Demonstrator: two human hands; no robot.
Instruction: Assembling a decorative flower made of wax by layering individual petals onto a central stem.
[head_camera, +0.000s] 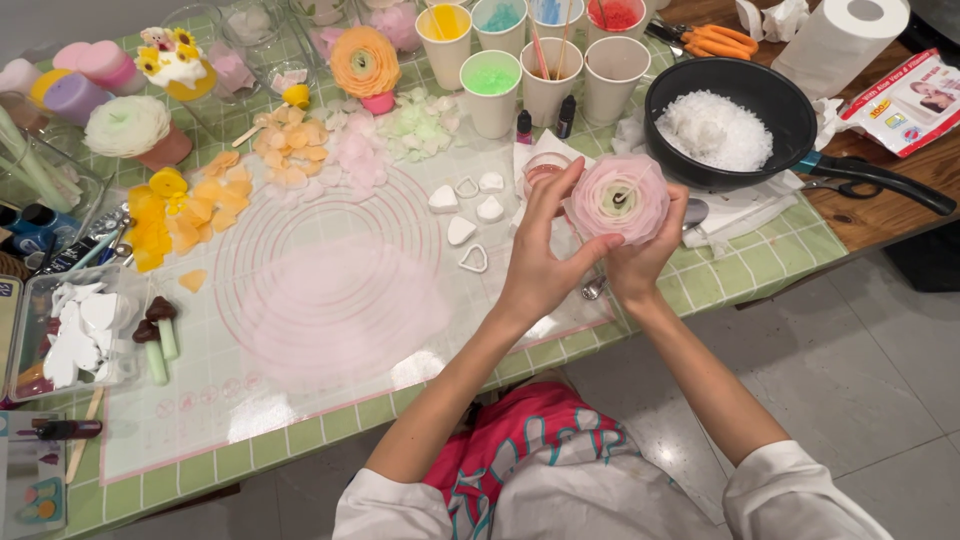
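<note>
Two hands (585, 245) around pink flower (620, 198)

I saw the wax flower (620, 198) up between both hands, the pan (745, 95) just behind it, cups (545, 60) left of the pan, petals (215, 195) far left on the mat (330, 300).

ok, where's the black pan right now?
Head view, upper right of the table: the black pan holding white flakes sits just beyond the pink flower held in both hands, with the paper roll behind it.
</note>
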